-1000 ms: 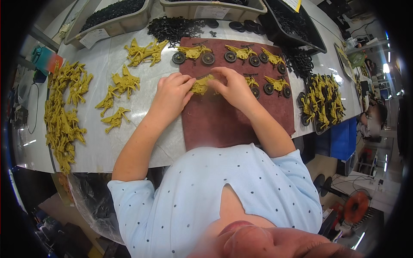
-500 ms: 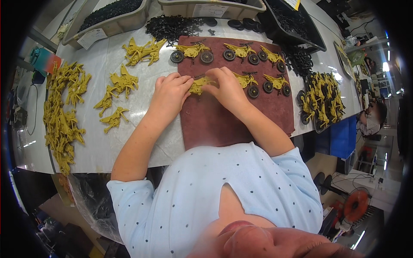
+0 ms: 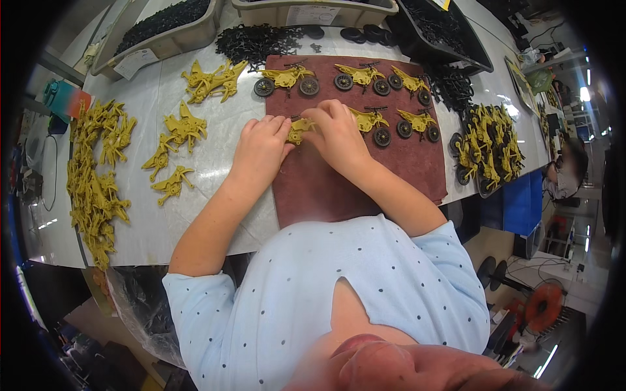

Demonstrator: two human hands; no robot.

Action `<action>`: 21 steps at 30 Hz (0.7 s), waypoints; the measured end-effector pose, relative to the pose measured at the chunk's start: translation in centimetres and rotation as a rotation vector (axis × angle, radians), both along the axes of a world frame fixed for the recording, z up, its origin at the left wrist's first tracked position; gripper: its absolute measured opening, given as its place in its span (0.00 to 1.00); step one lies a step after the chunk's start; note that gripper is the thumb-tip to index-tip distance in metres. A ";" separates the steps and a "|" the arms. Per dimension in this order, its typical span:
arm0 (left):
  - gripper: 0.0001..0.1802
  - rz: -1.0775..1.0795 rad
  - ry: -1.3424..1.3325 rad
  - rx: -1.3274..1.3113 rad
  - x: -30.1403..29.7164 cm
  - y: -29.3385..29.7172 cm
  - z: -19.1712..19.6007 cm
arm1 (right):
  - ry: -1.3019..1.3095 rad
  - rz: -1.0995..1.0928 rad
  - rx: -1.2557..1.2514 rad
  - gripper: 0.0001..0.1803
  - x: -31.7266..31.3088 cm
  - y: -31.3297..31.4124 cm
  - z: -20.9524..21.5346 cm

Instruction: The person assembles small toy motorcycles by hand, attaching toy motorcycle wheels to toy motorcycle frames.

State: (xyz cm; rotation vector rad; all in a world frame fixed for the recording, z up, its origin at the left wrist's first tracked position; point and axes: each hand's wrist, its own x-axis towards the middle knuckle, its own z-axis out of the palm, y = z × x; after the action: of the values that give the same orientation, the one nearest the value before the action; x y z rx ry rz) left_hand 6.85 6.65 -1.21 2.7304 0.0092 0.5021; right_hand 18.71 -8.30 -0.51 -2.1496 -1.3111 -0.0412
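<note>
Between my two hands is a yellow toy motorcycle body [image 3: 299, 132], at the left part of a dark red cloth [image 3: 339, 189]. The fingers of my left hand [image 3: 259, 144] are closed on its left end. My right hand [image 3: 339, 135] pinches the other end, thumb below and fingers above. My fingers hide much of the body, so I cannot see whether wheels are fitted. Beyond my hands lie toy motorcycles with black wheels: one at the far left [image 3: 285, 79], another in the middle [image 3: 362, 79]. More [image 3: 418, 124] lie to the right of my right hand.
Loose yellow bodies [image 3: 175, 182] and a long heap of them [image 3: 98, 189] cover the left side. Grey bins [image 3: 212, 26] and a black bin [image 3: 479, 62] stand at the back. Small black parts [image 3: 254, 44] lie before them. Wheeled motorcycles [image 3: 489, 146] are piled at right.
Both hands keep hold of the yellow body, with only slight finger shifts. The whole view has moved a little.
</note>
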 end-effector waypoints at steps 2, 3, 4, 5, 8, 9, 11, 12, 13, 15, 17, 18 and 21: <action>0.25 0.050 -0.054 0.103 0.0 -0.7 -0.6 | -0.090 0.082 0.022 0.24 -0.4 -0.6 0.3; 0.25 0.050 -0.053 0.103 0.1 -0.8 -1.2 | -0.125 0.134 0.006 0.24 -0.8 -0.9 0.3; 0.25 0.068 -0.081 0.150 0.2 -0.9 -1.8 | -0.161 0.186 -0.010 0.25 -1.0 -1.2 0.3; 0.25 0.086 -0.109 0.197 0.4 -1.0 -2.1 | -0.162 0.187 -0.011 0.25 -1.2 -1.2 0.2; 0.23 0.054 -0.056 0.168 0.6 -0.4 -1.5 | -0.339 0.156 -0.039 0.25 -1.6 -0.7 -0.3; 0.23 0.052 -0.057 0.169 0.5 -0.3 -1.5 | -0.274 0.148 0.015 0.23 -1.4 -0.3 -0.5; 0.22 0.005 -0.157 0.126 0.3 0.2 -1.4 | -0.213 0.132 0.071 0.22 -0.5 0.1 -0.8; 0.22 0.001 -0.159 0.127 0.2 0.2 -1.2 | -0.197 0.145 0.092 0.20 0.0 0.0 -0.9; 0.20 -0.034 -0.199 0.084 0.0 0.1 -0.8 | -0.181 0.160 0.111 0.18 0.3 -0.1 -0.9; 0.19 -0.071 -0.239 0.038 -0.3 0.2 -0.2 | -0.216 0.162 0.140 0.17 0.3 -0.2 -0.5; 0.18 -0.107 -0.284 0.047 -0.6 0.3 0.0 | -0.249 0.171 0.167 0.16 0.2 -0.3 -0.2; 0.18 -0.107 -0.284 0.045 -0.6 0.3 -0.1 | -0.284 0.176 0.164 0.16 0.1 -0.3 -0.2; 0.16 -0.141 -0.304 0.075 -0.6 0.3 -0.3 | -0.317 0.181 0.160 0.14 -0.1 -0.3 -0.4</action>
State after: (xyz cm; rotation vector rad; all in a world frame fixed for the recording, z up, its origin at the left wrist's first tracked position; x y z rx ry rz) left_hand 6.26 6.97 -1.49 2.6720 -0.2826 0.8839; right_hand 18.63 -8.61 -0.87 -1.9357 -1.6179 -0.4141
